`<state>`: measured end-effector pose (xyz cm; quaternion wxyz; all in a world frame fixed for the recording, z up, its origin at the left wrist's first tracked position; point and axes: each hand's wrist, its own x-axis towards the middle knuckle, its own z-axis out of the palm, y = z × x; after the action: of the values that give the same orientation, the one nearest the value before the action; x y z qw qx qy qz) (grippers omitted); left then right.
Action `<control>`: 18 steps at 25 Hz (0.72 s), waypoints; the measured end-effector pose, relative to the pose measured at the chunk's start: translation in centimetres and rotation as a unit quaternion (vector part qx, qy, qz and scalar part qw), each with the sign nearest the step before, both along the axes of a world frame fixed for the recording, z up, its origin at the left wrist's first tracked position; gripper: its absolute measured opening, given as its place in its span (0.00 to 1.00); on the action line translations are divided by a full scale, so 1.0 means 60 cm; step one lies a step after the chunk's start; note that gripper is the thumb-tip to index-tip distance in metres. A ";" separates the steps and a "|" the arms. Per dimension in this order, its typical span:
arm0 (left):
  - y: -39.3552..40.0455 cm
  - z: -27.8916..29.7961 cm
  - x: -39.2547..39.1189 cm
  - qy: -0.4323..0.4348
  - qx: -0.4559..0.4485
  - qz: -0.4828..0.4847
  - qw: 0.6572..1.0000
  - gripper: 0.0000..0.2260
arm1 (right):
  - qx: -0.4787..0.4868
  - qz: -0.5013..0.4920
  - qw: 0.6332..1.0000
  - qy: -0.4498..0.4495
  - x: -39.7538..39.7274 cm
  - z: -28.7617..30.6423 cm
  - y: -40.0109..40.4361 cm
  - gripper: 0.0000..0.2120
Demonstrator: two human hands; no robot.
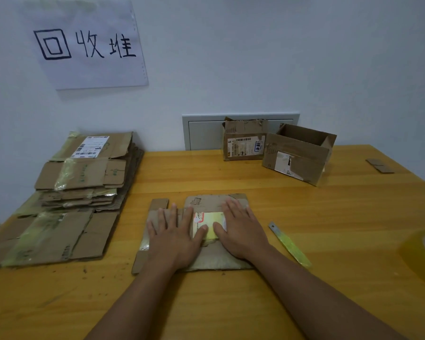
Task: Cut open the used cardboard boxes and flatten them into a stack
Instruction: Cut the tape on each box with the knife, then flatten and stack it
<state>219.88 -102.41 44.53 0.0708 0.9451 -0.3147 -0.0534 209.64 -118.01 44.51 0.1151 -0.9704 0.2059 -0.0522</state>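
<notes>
Both hands, left hand (173, 238) and right hand (241, 231), are pressing a flattened box (216, 262) with fingers (174, 212) spread straight, its long axis running left to right across the wooden counter (304, 204). Left of it a flattened stack (81, 182) is sitting beneath a wall sign (86, 42); behind it two boxes are standing, a closed box (243, 141) and an open box (298, 155), below a white wall.

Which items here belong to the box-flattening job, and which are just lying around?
Job: flattened box under left hand and right hand; stack; two uncut boxes; cutter.
Lying about: tape roll, cardboard scrap, wall sign.
</notes>
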 end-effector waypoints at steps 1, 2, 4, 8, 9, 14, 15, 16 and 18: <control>0.000 -0.001 -0.001 0.003 0.006 0.002 1.000 0.35 | -0.013 0.004 1.000 -0.011 -0.003 0.001 0.004 0.33; -0.001 -0.002 -0.001 0.005 0.013 0.003 1.000 0.35 | -0.023 0.011 1.000 -0.015 -0.007 0.002 0.009 0.32; -0.002 0.000 0.001 0.007 0.017 0.002 1.000 0.35 | -0.019 0.028 0.999 -0.003 -0.015 -0.001 0.019 0.32; 0.005 0.006 0.001 0.010 0.015 -0.019 1.000 0.33 | -0.011 0.034 0.999 0.021 -0.027 -0.009 0.028 0.31; 0.010 0.006 0.000 0.004 0.013 -0.021 1.000 0.33 | -0.009 0.032 0.999 0.023 -0.026 -0.008 0.028 0.31; 0.028 -0.003 -0.026 -0.001 0.000 -0.018 1.000 0.36 | 0.002 0.037 0.999 0.038 -0.025 -0.006 0.027 0.32; 0.028 -0.003 -0.027 -0.002 0.000 -0.019 1.000 0.36 | 0.009 0.039 0.998 0.045 -0.020 0.001 0.020 0.31; 0.028 -0.002 -0.026 -0.001 0.002 -0.021 1.000 0.36 | 0.013 0.040 0.998 0.051 -0.010 0.012 0.011 0.31; 0.031 0.003 -0.024 0.003 0.004 -0.034 0.999 0.37 | 0.016 0.043 0.997 0.063 0.015 0.040 -0.010 0.29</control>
<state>218.46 -100.53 44.69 0.0657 0.9338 -0.3466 -0.0599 210.51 -118.60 46.89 0.1193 -0.9778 0.1712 0.0171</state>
